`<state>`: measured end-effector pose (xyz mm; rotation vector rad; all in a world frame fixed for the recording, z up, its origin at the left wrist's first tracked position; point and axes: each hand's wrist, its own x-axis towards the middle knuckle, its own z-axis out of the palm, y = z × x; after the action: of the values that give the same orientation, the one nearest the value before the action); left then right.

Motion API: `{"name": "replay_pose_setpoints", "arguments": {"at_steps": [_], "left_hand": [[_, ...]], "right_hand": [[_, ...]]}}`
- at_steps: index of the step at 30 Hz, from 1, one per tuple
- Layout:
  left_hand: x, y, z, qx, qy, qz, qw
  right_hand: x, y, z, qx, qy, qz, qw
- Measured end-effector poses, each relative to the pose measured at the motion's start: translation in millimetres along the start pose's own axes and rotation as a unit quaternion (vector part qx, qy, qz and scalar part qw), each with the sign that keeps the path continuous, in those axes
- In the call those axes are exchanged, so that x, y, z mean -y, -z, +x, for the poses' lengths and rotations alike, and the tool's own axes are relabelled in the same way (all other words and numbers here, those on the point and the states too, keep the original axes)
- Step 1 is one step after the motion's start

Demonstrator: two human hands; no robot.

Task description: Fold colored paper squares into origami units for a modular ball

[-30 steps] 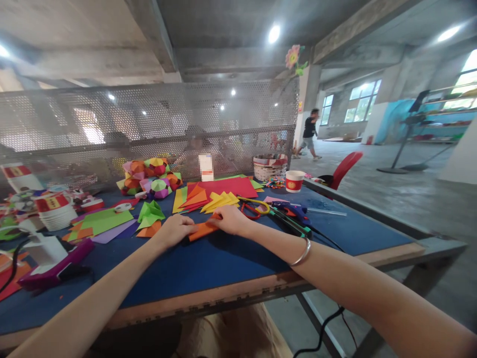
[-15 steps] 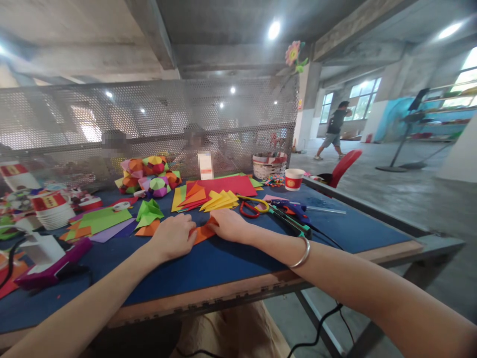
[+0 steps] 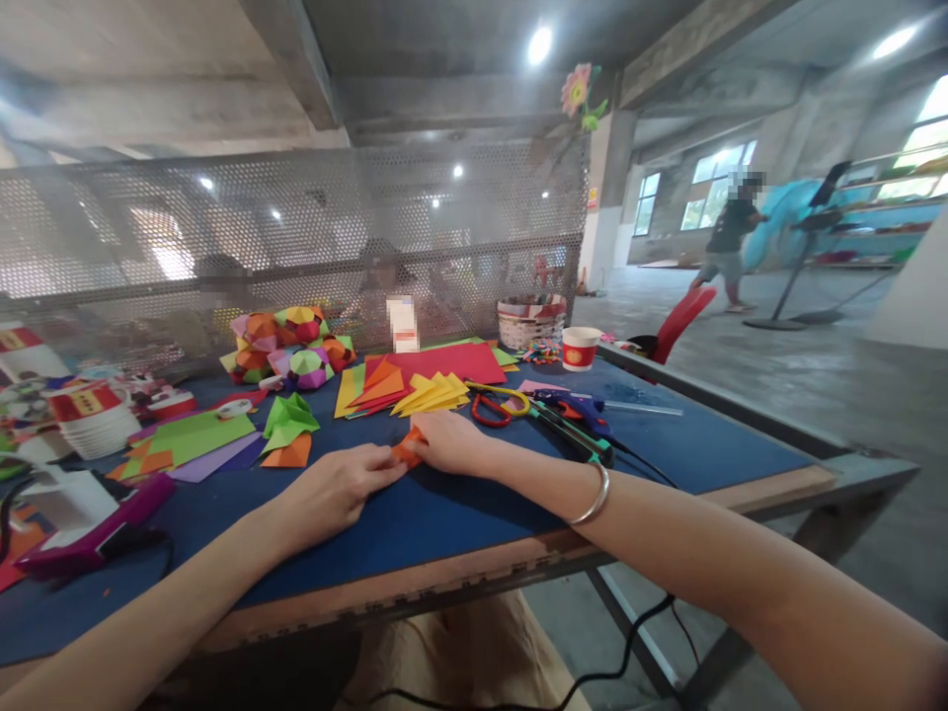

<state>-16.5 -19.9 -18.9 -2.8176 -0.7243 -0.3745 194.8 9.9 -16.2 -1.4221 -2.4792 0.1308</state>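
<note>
From where I watch, the thing in hand is a small piece of orange paper (image 3: 408, 449), folded down to a narrow wedge with a pointed end, bright against the dark blue table (image 3: 459, 513). It lies flat on the blue top, toward the middle of the table, just short of the fan of yellow folded papers (image 3: 434, 395).

My left hand (image 3: 333, 489) lies palm down with its fingers stretched toward the orange paper, the fingertips touching its near edge. My right hand (image 3: 448, 441) rests just beside it on the other side, fingers curled down onto the paper and pressing it to the table. Most of the sheet is hidden under the two hands, so I see only the bit between them. I cannot tell whether either hand pinches the paper or merely presses it.

The table has a wooden edge and a perforated metal screen (image 3: 296, 247) along its far side. On it lie a red sheet (image 3: 451, 362), a green sheet (image 3: 197, 434), a cluster of coloured paper balls (image 3: 288, 346), scissors (image 3: 500, 405) with yellow and red handles, a glue gun (image 3: 582, 410) and a paper cup (image 3: 579, 348). The room is a bare concrete hall with ceiling lamps, windows, and a person (image 3: 730, 242) walking far off.
</note>
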Motion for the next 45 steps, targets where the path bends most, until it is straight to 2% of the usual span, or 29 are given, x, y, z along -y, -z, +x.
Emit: {"name": "replay_pose_setpoints", "arguments": {"at_steps": [3,8,12,18,28,32,37,41,45], "left_hand": [[0.0,2.7,-4.7,0.026,-0.014,-0.005,1.0],[-2.0,5.3,-6.4,0.02,0.009,-0.051,0.998],[-4.1,7.0,-6.0,0.019,0.024,-0.061,0.998],[-5.3,8.3,-5.2,0.02,0.028,-0.075,0.997],[-4.9,7.1,-6.0,0.021,0.042,-0.08,0.996],[-4.7,7.2,-6.5,0.02,0.047,-0.084,0.995],[-4.1,6.5,-5.8,0.01,0.038,-0.081,0.996],[-4.1,5.8,-5.5,-0.01,0.026,-0.086,0.996],[-2.8,4.5,-5.8,-0.029,0.017,-0.084,0.996]], "right_hand": [[-2.4,1.7,1.7,0.011,-0.007,0.03,0.999],[-8.9,8.0,5.8,0.057,-0.009,0.135,0.989],[-14.7,8.9,8.5,0.051,-0.014,0.178,0.983],[-27.4,11.7,12.7,0.056,-0.016,0.215,0.975],[-44.9,35.6,13.3,0.099,-0.022,0.223,0.969],[-42.9,35.9,13.3,0.108,-0.022,0.209,0.972],[-25.2,24.9,8.6,0.061,-0.062,0.202,0.976],[-14.2,15.6,4.9,0.035,-0.064,0.181,0.981],[-15.5,12.2,6.1,0.04,-0.071,0.213,0.974]]}}
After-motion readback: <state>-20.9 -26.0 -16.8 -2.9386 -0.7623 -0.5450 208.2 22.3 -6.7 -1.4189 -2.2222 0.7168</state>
